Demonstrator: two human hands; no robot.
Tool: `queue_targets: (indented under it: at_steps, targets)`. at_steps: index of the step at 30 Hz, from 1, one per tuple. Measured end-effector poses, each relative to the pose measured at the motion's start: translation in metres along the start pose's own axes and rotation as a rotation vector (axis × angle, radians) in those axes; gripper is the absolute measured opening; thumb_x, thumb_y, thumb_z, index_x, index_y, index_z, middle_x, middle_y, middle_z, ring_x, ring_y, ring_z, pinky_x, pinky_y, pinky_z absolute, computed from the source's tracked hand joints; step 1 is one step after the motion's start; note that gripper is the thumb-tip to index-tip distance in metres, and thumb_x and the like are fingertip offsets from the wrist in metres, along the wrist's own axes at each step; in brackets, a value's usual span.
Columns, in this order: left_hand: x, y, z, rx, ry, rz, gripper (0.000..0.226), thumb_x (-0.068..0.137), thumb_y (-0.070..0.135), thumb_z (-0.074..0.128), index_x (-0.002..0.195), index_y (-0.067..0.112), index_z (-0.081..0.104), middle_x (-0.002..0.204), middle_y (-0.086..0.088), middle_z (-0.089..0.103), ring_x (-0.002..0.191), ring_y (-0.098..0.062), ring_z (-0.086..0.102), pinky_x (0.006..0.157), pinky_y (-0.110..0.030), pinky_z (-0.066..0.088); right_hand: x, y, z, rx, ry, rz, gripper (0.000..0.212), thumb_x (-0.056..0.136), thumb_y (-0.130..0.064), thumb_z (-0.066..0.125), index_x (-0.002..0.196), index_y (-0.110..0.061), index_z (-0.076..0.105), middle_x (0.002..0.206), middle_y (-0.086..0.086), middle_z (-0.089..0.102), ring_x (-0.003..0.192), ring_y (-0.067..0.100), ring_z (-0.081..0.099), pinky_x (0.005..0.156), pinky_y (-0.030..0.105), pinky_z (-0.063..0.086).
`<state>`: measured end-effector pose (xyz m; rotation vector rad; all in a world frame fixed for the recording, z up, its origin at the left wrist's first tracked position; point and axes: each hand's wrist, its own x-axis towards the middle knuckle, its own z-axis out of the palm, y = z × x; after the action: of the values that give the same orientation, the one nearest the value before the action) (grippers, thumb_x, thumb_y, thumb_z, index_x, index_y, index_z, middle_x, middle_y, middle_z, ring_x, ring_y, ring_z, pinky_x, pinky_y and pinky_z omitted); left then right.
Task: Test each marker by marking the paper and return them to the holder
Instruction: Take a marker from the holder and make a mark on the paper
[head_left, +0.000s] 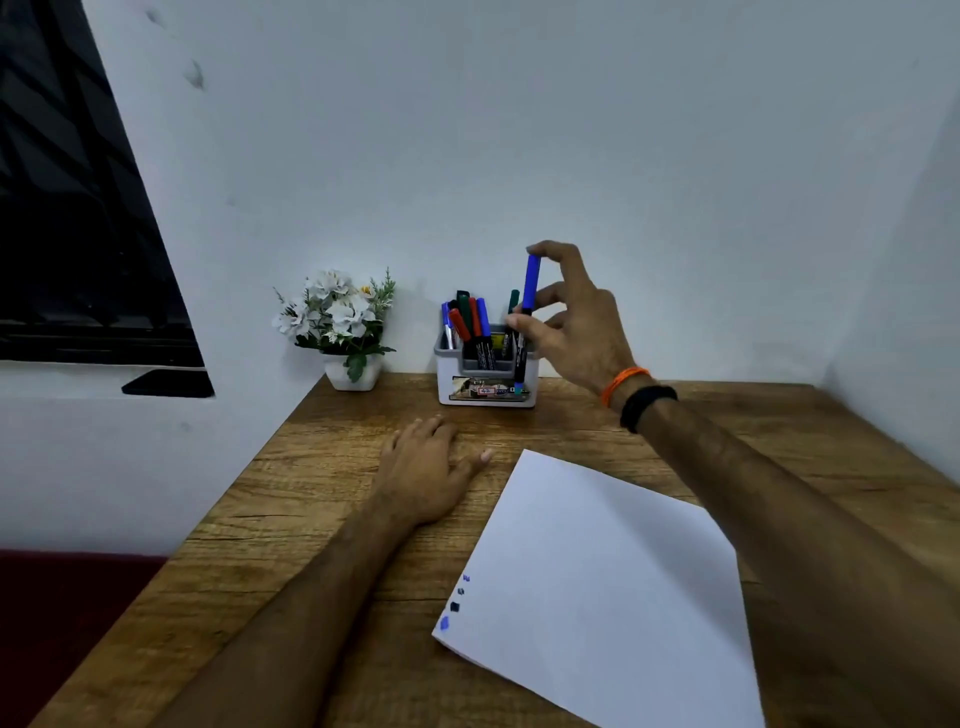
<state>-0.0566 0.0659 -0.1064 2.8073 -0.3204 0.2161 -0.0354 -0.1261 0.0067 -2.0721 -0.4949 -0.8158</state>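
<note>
A white and grey marker holder (485, 382) stands at the back of the wooden desk, with several red, green and blue markers in it. My right hand (576, 322) grips a blue-capped marker (531, 283) upright at the holder's right side, its lower end down by the holder's right front. My left hand (428, 467) rests flat on the desk, empty, fingers apart. A white sheet of paper (608, 587) lies tilted in front of me, with small blue and dark marks near its lower left edge.
A small white pot of white flowers (340, 327) stands left of the holder against the wall. A dark window (78, 208) fills the left side. The wooden desk (311, 519) ends at a left edge, with white walls behind and to the right.
</note>
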Motion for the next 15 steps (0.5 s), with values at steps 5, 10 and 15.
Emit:
queue_targets:
  at_steps: [5,10,15]
  targets:
    - [0.0,-0.002,0.002,0.007,0.032,0.011,0.072,0.089,0.07,0.031,0.141,0.021,0.042,0.155,-0.002,0.033,0.144,-0.021,0.025,0.117,-0.047,0.019,0.031,0.018,-0.002,-0.057,0.06,-0.013,0.068,0.082,-0.019,0.078,0.136,-0.024,0.037,0.088,0.001,0.07,0.058,0.016,0.07,0.067,0.042,0.062]
    - [0.001,-0.002,0.002,0.02,0.02,0.007,0.073,0.089,0.07,0.029,0.143,0.022,0.04,0.155,-0.001,0.031,0.143,-0.02,0.025,0.117,-0.047,0.018,0.049,0.036,0.003,-0.083,0.107,0.008,0.068,0.082,-0.018,0.078,0.136,-0.022,0.037,0.088,0.002,0.068,0.06,0.019,0.07,0.068,0.042,0.062]
    - [0.0,-0.002,0.001,0.013,0.016,0.002,0.071,0.09,0.069,0.03,0.143,0.023,0.039,0.155,0.001,0.031,0.143,-0.019,0.024,0.118,-0.046,0.016,0.05,0.052,0.015,-0.098,0.107,0.064,0.069,0.083,-0.017,0.077,0.138,-0.024,0.036,0.089,0.004,0.069,0.065,0.022,0.07,0.074,0.045,0.061]
